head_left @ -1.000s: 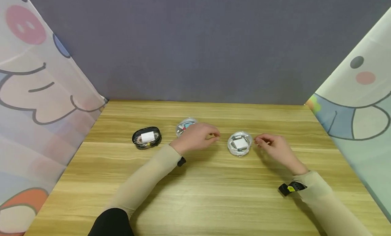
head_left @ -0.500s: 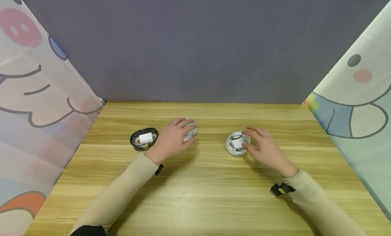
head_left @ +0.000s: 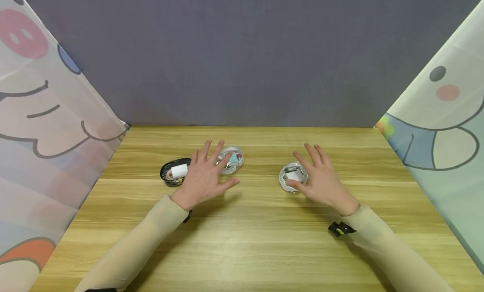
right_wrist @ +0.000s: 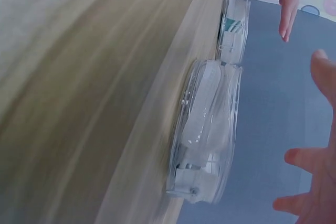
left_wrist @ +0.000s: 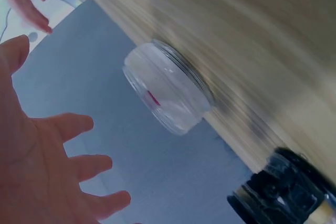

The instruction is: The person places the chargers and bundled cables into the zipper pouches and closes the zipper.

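Note:
My left hand (head_left: 202,178) is spread over the table with straight fingers, holding nothing. It overlaps the edges of two cases in the head view: a black-rimmed oval case (head_left: 175,172) with a white block inside, and a clear round case (head_left: 233,159) with a coiled cable and a teal piece. My right hand (head_left: 321,178), fingers also spread, hovers over another clear round case (head_left: 293,177). That one contains a white charger block and a white cable. In the right wrist view this clear case (right_wrist: 205,129) lies on the wood, apart from the fingers.
A wood-grain table (head_left: 242,241) carries the cases. Behind it stands a grey panel (head_left: 242,56). Cartoon-printed sheets flank it on the left (head_left: 56,115) and right (head_left: 446,115). Dark bands (head_left: 340,229) show at the wrists.
My left hand has moved left from beyond the teal-piece case and opened its fingers. My right hand has come in over the right-hand case and spread wide. The cases stay put.

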A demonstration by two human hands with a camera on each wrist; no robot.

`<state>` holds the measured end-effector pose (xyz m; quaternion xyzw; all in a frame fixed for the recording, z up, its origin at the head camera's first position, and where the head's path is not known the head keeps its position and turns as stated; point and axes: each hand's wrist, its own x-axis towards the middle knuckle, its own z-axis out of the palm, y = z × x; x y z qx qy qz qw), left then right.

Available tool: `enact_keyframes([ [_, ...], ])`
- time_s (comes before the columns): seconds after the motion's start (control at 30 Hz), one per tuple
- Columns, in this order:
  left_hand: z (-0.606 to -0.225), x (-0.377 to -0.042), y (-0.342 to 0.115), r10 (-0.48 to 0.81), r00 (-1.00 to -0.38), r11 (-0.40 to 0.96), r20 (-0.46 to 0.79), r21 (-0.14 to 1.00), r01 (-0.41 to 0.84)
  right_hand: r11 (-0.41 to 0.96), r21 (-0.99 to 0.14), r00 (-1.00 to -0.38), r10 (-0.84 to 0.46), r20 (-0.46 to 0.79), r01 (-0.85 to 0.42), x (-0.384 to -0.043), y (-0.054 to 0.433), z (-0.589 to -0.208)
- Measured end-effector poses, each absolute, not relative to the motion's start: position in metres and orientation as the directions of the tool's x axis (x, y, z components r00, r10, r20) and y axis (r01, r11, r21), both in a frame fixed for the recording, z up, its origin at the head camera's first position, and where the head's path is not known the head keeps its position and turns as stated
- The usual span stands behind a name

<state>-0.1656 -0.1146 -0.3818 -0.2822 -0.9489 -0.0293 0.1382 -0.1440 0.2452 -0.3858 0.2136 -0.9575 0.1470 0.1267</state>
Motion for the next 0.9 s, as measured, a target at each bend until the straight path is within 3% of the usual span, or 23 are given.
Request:
enact_keyframes([
  [0.3, -0.386, -0.167, -0.115, 0.507, -0.826, 0.861, 0.246, -0.098, 0.499, 0.881, -0.221, -0.902, -0.375, 0.215, -0.419, -0.147, 0.237, -0.388],
  [0.9, -0.385, -0.174, -0.123, 0.565, -0.772, 0.821, 0.29, -0.11, 0.56, 0.876, -0.197, -0.891, -0.4, 0.215, -0.441, -0.15, 0.234, -0.39],
])
